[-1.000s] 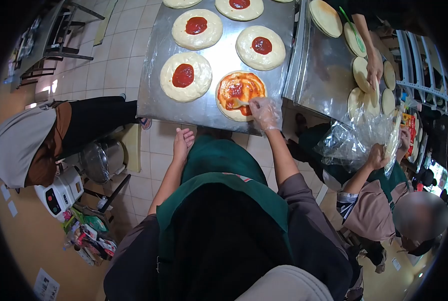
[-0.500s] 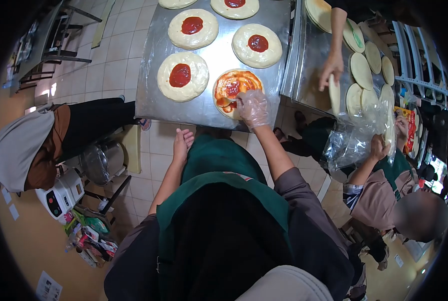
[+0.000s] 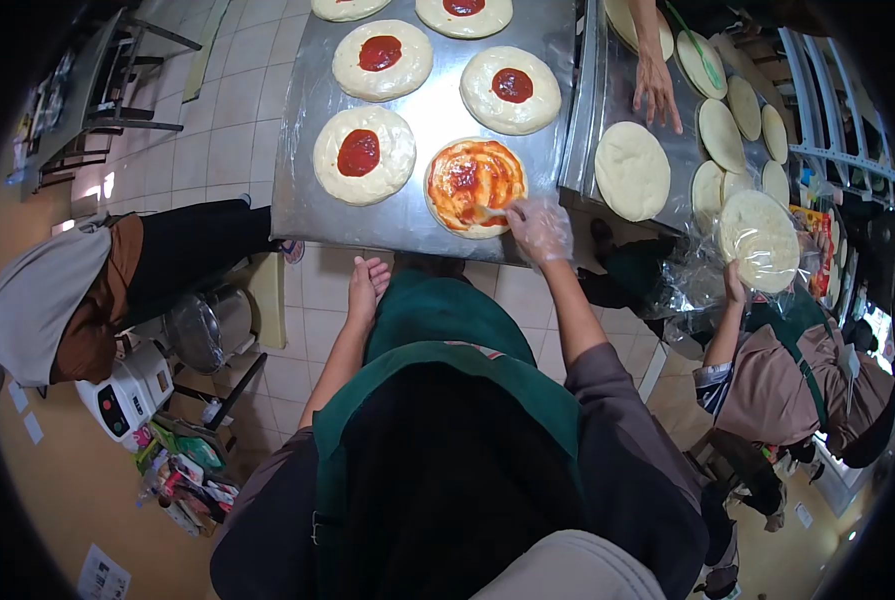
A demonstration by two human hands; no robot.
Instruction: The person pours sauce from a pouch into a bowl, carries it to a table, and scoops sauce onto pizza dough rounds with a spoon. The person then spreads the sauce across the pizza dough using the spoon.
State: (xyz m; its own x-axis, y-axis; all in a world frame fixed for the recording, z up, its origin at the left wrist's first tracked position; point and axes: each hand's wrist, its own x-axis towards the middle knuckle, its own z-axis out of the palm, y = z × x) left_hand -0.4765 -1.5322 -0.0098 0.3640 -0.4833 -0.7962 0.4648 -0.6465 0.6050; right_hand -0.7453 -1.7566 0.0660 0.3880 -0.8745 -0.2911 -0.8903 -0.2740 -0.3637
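Note:
My right hand [image 3: 541, 232], in a clear plastic glove, is closed on the handle of a small spoon [image 3: 485, 212]. The spoon's sauce-smeared end rests on a round pizza base [image 3: 477, 160], where red sauce covers nearly the whole top. To its left lies another dough round [image 3: 339, 180] with a single pool of sauce in the middle. Behind them are a base [image 3: 482, 105] and a further one [image 3: 357, 85], also with sauce centres. My bare left hand [image 3: 367, 288] hangs just below the table's front edge, palm up, fingers loosely extended and holding nothing.
The metal table [image 3: 302, 215] ends just before my apron. At right, a second table [image 3: 592, 120] carries plain bases [image 3: 632, 172], with another person's hand [image 3: 653, 92] above. A co-worker holds a base [image 3: 757, 240] in clear plastic. Another person [image 3: 57, 280] stands left, near a scale [image 3: 127, 395].
My right hand has moved slightly right with the spoon, and sauce covers the base more evenly. At right, a co-worker's hand has let go of a base, which now lies flat.

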